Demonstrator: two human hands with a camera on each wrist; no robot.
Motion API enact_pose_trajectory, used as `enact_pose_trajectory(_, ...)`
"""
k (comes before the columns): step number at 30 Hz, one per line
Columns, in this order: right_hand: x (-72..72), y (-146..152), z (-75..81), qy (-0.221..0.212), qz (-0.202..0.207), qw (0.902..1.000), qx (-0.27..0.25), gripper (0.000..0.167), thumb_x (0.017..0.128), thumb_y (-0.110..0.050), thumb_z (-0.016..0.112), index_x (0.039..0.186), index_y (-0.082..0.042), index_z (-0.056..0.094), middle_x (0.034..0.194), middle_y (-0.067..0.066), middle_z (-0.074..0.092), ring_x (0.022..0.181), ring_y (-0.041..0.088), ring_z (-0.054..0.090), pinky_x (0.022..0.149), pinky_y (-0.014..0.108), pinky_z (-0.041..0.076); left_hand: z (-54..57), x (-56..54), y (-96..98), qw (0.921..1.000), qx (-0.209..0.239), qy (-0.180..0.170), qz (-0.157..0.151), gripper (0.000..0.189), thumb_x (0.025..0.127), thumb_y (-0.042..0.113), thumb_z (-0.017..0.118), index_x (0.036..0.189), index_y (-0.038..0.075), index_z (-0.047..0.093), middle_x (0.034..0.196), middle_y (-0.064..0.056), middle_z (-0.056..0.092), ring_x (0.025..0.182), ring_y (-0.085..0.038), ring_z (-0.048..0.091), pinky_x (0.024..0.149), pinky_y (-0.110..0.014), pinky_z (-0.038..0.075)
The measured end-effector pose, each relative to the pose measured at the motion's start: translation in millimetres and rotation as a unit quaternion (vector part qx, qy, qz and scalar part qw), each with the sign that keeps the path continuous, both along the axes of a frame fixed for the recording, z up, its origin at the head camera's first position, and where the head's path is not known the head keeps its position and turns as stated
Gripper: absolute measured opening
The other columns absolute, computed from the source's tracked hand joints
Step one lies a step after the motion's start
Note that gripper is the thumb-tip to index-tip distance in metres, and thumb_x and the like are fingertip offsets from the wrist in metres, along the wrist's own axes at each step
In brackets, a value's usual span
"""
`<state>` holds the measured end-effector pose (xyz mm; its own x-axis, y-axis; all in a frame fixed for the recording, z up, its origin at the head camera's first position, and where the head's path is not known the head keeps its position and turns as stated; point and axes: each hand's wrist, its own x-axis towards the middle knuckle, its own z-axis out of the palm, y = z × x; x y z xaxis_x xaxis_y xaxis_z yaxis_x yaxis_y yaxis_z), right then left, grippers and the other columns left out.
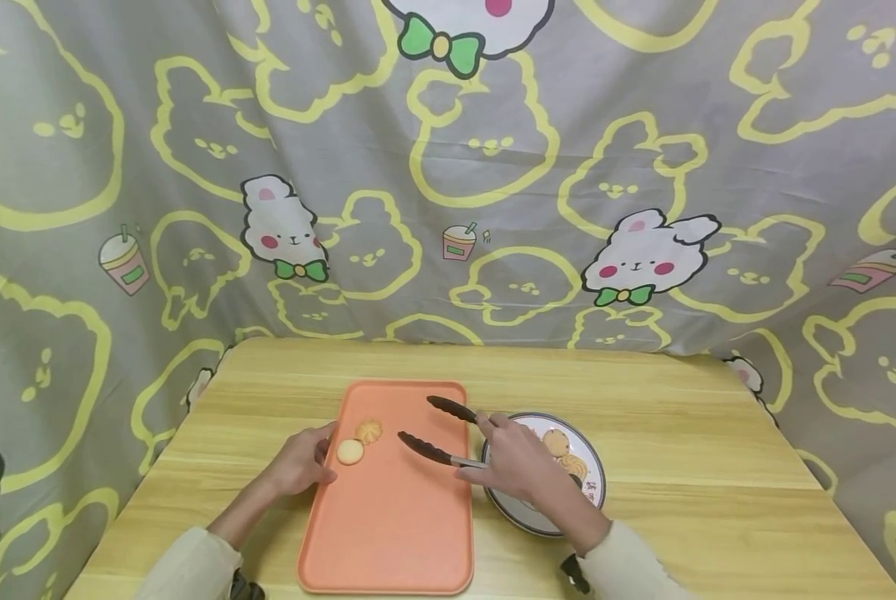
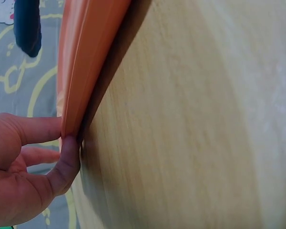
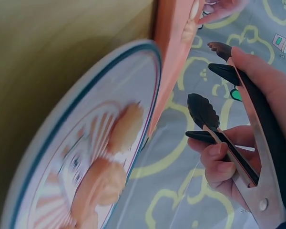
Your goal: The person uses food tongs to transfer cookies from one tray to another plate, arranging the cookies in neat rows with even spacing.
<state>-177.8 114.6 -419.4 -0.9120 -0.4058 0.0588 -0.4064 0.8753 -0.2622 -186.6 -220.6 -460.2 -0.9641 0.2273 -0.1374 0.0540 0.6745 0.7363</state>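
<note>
My left hand (image 1: 301, 461) grips the left rim of an orange rectangular tray (image 1: 387, 525); in the left wrist view its fingers (image 2: 64, 167) pinch that rim. On the tray, near this hand, lie a plain round cookie (image 1: 350, 452) and a flower-shaped cookie (image 1: 369, 431), side by side. My right hand (image 1: 518, 458) holds metal tongs with black tips (image 1: 425, 448). The tongs are spread above the tray's right side, with nothing between their tips. Under the right hand and forearm, partly hidden, a round plate (image 1: 523, 515) bears several cookies (image 1: 556, 442).
The plate stands just right of the tray on a wooden table (image 1: 718, 467). A grey curtain (image 1: 387, 150) with yellow cartoon outlines hangs behind the table and along both sides.
</note>
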Motion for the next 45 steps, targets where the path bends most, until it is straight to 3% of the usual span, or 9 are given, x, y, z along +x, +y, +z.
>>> enact_pose_trajectory(5,-8.3,-17,-2.4,-0.018,0.000,0.9998,-0.011,0.095,0.074,-0.064,0.067,0.139,0.000,0.045,0.130,0.022,0.055,0.106,0.035,0.061,0.078,0.041,0.054,0.9,0.5,0.7,0.9999,-0.009,0.010,0.002,0.082,0.069,-0.011,0.073,0.140,-0.014,0.033,0.081,-0.010,0.056,0.069,-0.016,0.049,0.055,-0.022,0.043)
enact_pose_trajectory(15,-18.0,-57,-9.0,-0.019,0.014,0.9997,0.008,0.091,0.070,-0.066,0.069,0.129,0.002,0.055,0.105,0.014,0.063,0.084,0.025,0.062,0.069,0.033,0.052,0.0,0.2,0.9,0.9999,-0.009,0.010,0.004,0.082,0.068,-0.011,0.073,0.139,-0.015,0.033,0.082,-0.010,0.056,0.069,-0.016,0.049,0.055,-0.022,0.043)
enact_pose_trajectory(21,-21.3,-74,-15.0,0.000,0.025,0.9989,0.039,0.087,0.073,-0.064,0.068,0.127,0.002,0.056,0.105,0.014,0.064,0.079,0.022,0.063,0.069,0.031,0.054,-0.6,-0.8,1.2,0.9998,-0.014,0.014,0.006,0.082,0.067,-0.011,0.074,0.139,-0.014,0.034,0.083,-0.010,0.058,0.072,-0.016,0.051,0.058,-0.022,0.046)
enact_pose_trajectory(26,-22.6,-80,-19.3,0.004,0.018,0.9993,0.033,0.073,0.073,-0.060,0.070,0.116,-0.002,0.061,0.095,0.011,0.063,0.069,0.019,0.059,0.062,0.029,0.052,-1.1,-0.8,0.8,0.9997,-0.016,0.017,0.001,0.082,0.067,-0.010,0.074,0.138,-0.015,0.034,0.083,-0.010,0.059,0.070,-0.015,0.052,0.058,-0.022,0.046)
enact_pose_trajectory(34,-23.4,-85,-17.3,0.017,0.026,0.9989,0.034,0.057,0.074,-0.055,0.072,0.103,-0.006,0.065,0.090,0.007,0.064,0.066,0.015,0.057,0.060,0.026,0.050,-1.1,-1.5,0.0,0.9996,-0.024,0.016,0.001,0.082,0.068,-0.009,0.075,0.139,-0.015,0.034,0.082,-0.008,0.059,0.069,-0.014,0.052,0.057,-0.022,0.046)
enact_pose_trajectory(40,-22.7,-88,-17.5,0.041,0.041,0.9977,0.036,0.043,0.074,-0.051,0.075,0.086,-0.011,0.062,0.081,0.002,0.061,0.063,0.012,0.054,0.057,0.023,0.048,-1.3,-1.6,-0.3,0.9998,-0.018,0.008,0.000,0.082,0.069,-0.010,0.074,0.139,-0.015,0.032,0.084,-0.009,0.058,0.068,-0.015,0.050,0.055,-0.022,0.044)
enact_pose_trajectory(45,-23.7,-87,-18.2,0.044,0.042,0.9977,0.031,0.040,0.075,-0.050,0.075,0.082,-0.013,0.060,0.073,-0.001,0.055,0.058,0.009,0.047,0.053,0.021,0.044,-1.1,-1.4,0.0,0.9998,-0.018,0.011,-0.003,0.082,0.069,-0.010,0.073,0.139,-0.016,0.032,0.083,-0.010,0.059,0.068,-0.015,0.051,0.055,-0.022,0.045)
